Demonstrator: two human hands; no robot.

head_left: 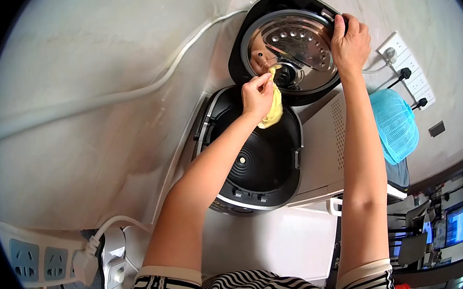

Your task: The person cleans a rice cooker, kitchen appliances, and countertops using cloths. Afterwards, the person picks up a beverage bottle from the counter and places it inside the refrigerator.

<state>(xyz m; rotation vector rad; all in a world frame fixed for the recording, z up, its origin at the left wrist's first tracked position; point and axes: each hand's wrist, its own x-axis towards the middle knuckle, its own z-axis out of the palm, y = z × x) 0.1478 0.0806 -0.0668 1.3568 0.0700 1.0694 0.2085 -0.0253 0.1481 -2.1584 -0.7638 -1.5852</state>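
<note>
A black rice cooker (297, 185) stands in front of me with its lid raised and no inner pot in its dark well. Its lid (256, 18) carries a shiny metal inner plate (300, 45) with a ring of dimples. My left hand (258, 95) pinches a yellow cloth (273, 110) against the lower part of that plate, beside a dark round fitting (285, 75). Part of the cloth hangs over the cooker's opening. With the fingers curled over the lid's right edge, my right hand (351, 41) grips it near the top.
A white cable (169, 67) runs along the wall behind the cooker. At right are a white appliance (320, 148), a blue plastic basket (392, 122) and a power strip (409, 68) with several plugs. A socket strip (44, 265) sits at lower left.
</note>
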